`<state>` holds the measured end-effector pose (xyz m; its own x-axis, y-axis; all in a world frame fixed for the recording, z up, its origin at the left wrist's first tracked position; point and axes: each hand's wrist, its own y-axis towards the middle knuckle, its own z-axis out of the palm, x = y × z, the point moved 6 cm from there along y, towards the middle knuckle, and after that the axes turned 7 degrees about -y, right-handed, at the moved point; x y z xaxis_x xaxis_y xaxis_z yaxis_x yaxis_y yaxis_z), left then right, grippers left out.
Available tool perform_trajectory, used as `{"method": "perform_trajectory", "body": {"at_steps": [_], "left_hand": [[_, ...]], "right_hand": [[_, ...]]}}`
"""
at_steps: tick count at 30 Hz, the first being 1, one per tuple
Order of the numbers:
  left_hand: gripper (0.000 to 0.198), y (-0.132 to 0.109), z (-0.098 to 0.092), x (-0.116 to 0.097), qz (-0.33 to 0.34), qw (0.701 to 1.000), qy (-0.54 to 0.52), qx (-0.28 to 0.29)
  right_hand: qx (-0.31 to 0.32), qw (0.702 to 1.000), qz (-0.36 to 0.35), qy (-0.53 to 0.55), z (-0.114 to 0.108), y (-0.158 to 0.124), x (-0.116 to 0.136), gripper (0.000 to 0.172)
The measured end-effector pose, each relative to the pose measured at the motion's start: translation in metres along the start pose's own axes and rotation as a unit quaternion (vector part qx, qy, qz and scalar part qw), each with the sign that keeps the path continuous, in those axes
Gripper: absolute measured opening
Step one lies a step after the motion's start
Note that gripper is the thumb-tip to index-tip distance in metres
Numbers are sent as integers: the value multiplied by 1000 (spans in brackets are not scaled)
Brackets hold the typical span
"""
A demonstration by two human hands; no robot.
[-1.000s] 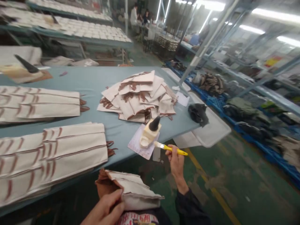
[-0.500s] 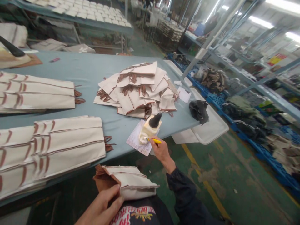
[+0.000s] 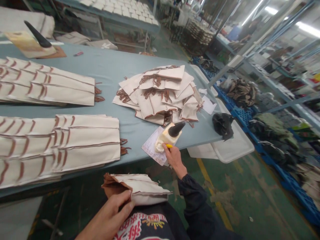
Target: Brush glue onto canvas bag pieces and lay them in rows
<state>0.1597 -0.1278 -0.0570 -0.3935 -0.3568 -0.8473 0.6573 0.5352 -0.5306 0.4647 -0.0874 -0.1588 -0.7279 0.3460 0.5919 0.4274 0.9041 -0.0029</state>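
Observation:
A cream fabric piece with brown lining (image 3: 150, 190) rests near my body, its brown end pinched by my left hand (image 3: 118, 211). My right hand (image 3: 175, 159) is closed on a yellow-handled tool (image 3: 169, 146) at the table's edge. The tool's tip is hidden at the pale mass on a cream container (image 3: 162, 138) with a black cone-shaped part (image 3: 176, 129). Under the container lies a stained sheet (image 3: 153, 146). Just beyond, cream fabric pieces with brown ties form a loose pile (image 3: 160, 96).
Overlapping rows of cream fabric pieces (image 3: 92, 133) cover the table's left side. A black crumpled bag (image 3: 223, 125) sits at the right corner beside a white tray (image 3: 237, 146). At the back left stands another container with a black cone (image 3: 37, 35). Blue pallets (image 3: 245, 116) hold fabric heaps.
The view has shifted, so the table's contents appear further right. My right hand has closed in on the container with the yellow tool. My left hand keeps its hold on the fabric piece.

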Motion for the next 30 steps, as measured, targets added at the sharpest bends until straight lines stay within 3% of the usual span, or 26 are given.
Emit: {"method": "perform_trajectory", "body": {"at_steps": [7,13,20,25,30], "left_hand": [[42,8,0,-5,38,999,-33,-7],[48,14,12,-3,34,998,-40,20],[55,16,14,-6,30,997,-67,-5],[56,13,15,-3,34,995,-91,-15],[55,10,13,4,31,995,-95,-22]], "right_hand": [[4,998,-39,49,-17,-16,1,37],[76,991,-107,26,-18,-33,3,21],[116,984,-126,42,-35,-46,5,19],[68,988,-67,123,-35,-44,1,24],[-29,971,77,226,-5,-43,-24,47]]}}
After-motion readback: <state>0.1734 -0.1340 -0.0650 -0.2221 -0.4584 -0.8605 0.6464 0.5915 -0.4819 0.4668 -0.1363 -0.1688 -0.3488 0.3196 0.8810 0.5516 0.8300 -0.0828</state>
